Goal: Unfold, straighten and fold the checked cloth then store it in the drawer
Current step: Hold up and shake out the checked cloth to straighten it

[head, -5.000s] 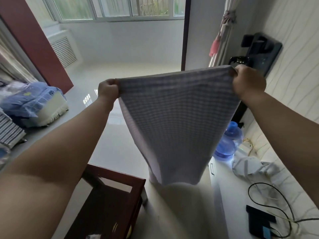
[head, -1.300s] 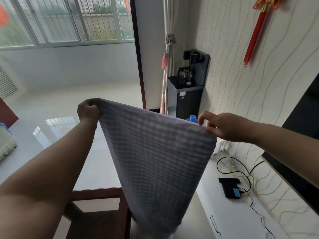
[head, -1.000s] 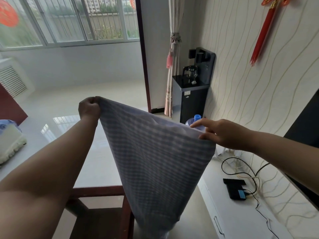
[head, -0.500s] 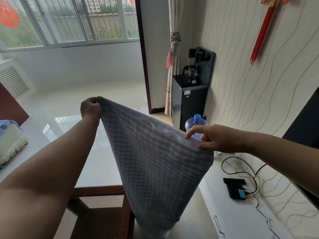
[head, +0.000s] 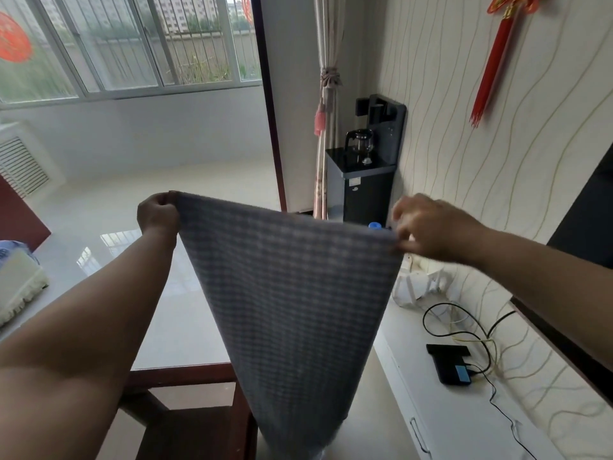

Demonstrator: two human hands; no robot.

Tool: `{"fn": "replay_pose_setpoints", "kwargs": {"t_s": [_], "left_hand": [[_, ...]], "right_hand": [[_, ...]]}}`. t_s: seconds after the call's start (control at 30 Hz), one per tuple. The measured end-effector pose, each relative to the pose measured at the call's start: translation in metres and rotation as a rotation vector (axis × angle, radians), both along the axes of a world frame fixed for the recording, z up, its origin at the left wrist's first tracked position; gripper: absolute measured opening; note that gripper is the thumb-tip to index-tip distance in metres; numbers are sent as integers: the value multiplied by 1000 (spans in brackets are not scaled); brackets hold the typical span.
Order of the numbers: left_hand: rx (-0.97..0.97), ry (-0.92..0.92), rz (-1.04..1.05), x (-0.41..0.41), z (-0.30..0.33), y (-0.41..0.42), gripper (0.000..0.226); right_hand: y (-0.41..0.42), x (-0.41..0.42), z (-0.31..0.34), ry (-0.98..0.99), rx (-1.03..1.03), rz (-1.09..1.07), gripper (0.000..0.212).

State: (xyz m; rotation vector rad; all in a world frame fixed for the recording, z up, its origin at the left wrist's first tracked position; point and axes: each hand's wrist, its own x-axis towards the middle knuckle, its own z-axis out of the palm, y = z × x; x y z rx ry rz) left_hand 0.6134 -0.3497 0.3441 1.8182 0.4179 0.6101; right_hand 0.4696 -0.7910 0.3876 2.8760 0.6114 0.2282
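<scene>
Checked cloth (head: pixel 292 293) hangs in the air in front of the person, stretched by its top edge between both raised hands and narrowing toward its lower end, which drops out of view at the bottom edge of the picture. Left hand (head: pixel 157 215) is curled into a fist round the upper left corner of the cloth. Right hand (head: pixel 428 227) pinches the upper right corner between thumb and fingertips; motion blur hides how the other fingers lie. Behind the cloth, lower left, stands a dark wooden table (head: pixel 185 380) with a pale glossy top. Along the right wall runs a white cabinet (head: pixel 464 423) whose top carries a black device (head: pixel 451 363) with attached cables (head: pixel 461 313) and a crumpled white bag (head: pixel 418 287). A black water dispenser (head: pixel 365 180) with a glass pot (head: pixel 360 142) stands at the far end of that wall, beside a tied curtain (head: pixel 326 104). A red ornament (head: pixel 494 58) hangs on the striped wallpaper; a barred window (head: pixel 132 44) fills the far wall.
</scene>
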Motion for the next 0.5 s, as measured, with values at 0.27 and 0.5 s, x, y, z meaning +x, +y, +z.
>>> {"fn": "replay_pose_setpoints", "kwargs": {"t_s": [0.27,0.5], "left_hand": [[-104,11,20,-1,27,18,29],[-97,-74,-141,-5,44,30,26]], "right_hand": [[13,3,18,84,719,68,41],[23,15,43,191,1316,96,13]]}}
